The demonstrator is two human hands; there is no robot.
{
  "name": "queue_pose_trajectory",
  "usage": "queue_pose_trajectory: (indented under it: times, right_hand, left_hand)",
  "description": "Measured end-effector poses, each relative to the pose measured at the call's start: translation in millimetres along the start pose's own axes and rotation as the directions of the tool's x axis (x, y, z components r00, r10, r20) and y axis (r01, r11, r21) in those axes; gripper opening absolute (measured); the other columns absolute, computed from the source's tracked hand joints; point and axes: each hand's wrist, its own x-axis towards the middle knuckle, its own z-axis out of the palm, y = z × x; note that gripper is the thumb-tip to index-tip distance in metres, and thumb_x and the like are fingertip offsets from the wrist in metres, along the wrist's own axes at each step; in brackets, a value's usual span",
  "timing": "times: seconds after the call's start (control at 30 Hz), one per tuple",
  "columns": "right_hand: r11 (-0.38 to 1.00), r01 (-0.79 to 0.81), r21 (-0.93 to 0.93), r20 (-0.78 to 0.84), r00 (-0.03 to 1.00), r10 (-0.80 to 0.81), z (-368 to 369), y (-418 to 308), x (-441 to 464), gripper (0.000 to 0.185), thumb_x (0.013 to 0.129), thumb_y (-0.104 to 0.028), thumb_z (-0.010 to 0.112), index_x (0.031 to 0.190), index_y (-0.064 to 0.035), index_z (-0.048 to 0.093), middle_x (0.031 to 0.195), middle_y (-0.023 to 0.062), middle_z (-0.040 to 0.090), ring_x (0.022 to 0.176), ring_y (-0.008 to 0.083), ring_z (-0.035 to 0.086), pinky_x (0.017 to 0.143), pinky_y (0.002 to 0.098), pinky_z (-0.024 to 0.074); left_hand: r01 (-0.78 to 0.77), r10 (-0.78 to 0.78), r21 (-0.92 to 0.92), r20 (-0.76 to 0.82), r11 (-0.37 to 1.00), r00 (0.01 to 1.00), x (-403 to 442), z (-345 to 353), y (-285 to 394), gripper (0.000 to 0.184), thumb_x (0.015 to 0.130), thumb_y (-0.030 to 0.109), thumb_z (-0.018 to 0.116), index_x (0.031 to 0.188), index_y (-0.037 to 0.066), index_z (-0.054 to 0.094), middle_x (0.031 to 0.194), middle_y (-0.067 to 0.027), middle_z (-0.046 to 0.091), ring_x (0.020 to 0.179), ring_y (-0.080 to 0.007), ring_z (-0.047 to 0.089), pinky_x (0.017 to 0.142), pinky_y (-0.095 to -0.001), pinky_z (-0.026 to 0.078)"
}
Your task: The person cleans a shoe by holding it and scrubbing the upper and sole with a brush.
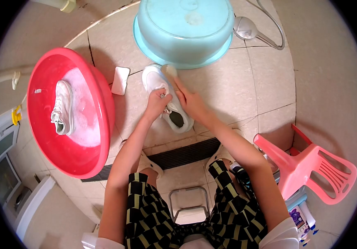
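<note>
A white sneaker [152, 80] is on the tiled floor in front of me, its toe pointing away and its dark insole showing at the heel end. My left hand [158, 102] is closed on the sneaker around the laces. In my right hand [190, 104] is a beige brush [169, 72], gripped by its handle. The brush head rests against the side of the sneaker near the toe; its bristles are hidden. To the left, a second white sneaker [63, 107] stands in a red basin [101, 159] holding sudsy water.
An upturned light blue tub [186, 45] sits just beyond the sneaker. A shower head [246, 28] with its hose lies to its right. A white rectangular piece [120, 81] lies beside the basin. A pink plastic chair [298, 166] and bottles [300, 218] are at right. A dark drain grate [182, 153] crosses the floor.
</note>
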Motion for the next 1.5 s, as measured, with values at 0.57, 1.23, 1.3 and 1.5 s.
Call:
queue_pose_trajectory:
  times: [0.57,1.23,1.3,1.5]
  right_hand:
    - [0.997,-0.042,0.059,0.053,0.998,0.039,-8.4,0.2,-95.8,0.054,0.093,-0.021,0.053,0.143,-0.0213,0.033,0.058,0.022,0.053,0.049,0.0409,0.052,0.047,0.047,0.0409]
    - [0.97,-0.21,0.124,0.055,0.977,0.205,17.0,-11.3,-67.4,0.052,0.097,-0.026,0.046,0.146,-0.0215,0.028,0.061,0.0244,0.055,0.053,0.042,0.055,0.05,0.047,0.0417]
    - [0.97,-0.21,0.124,0.039,0.978,0.207,19.9,-8.7,-55.2,0.052,0.097,-0.026,0.046,0.146,-0.0213,0.028,0.061,0.0247,0.056,0.053,0.0426,0.055,0.05,0.0476,0.0415]
    - [0.997,-0.078,0.027,-0.028,0.996,0.079,17.9,-11.1,-31.6,0.054,0.096,-0.03,0.046,0.146,-0.0233,0.026,0.056,0.0225,0.055,0.049,0.042,0.054,0.047,0.0495,0.043]
  left_hand:
    - [-0.131,0.128,-0.095,-0.033,0.987,0.991,-3.5,-12.0,-26.3,0.017,0.08,0.003,0.057,0.063,0.004,0.058,0.06,0.0034,0.054,0.051,-0.0036,0.048,0.043,-0.021,0.035]
    - [-0.144,0.144,0.005,0.009,0.99,0.99,-3.7,-15.7,-29.6,0.019,0.081,0.008,0.049,0.062,0.002,0.051,0.06,0.0055,0.045,0.058,-0.0047,0.04,0.052,-0.0235,0.032]
    - [-0.15,0.15,0.019,0.003,0.989,0.989,-2.9,-15.4,-28.9,0.02,0.08,0.008,0.049,0.062,0.002,0.05,0.059,0.0052,0.045,0.058,-0.005,0.041,0.052,-0.0236,0.033]
    - [-0.165,0.167,0.049,-0.032,0.985,0.986,-6.9,-18.0,-26.8,0.022,0.081,0.008,0.049,0.06,0.002,0.048,0.059,0.0051,0.044,0.058,-0.0052,0.04,0.052,-0.0236,0.032]
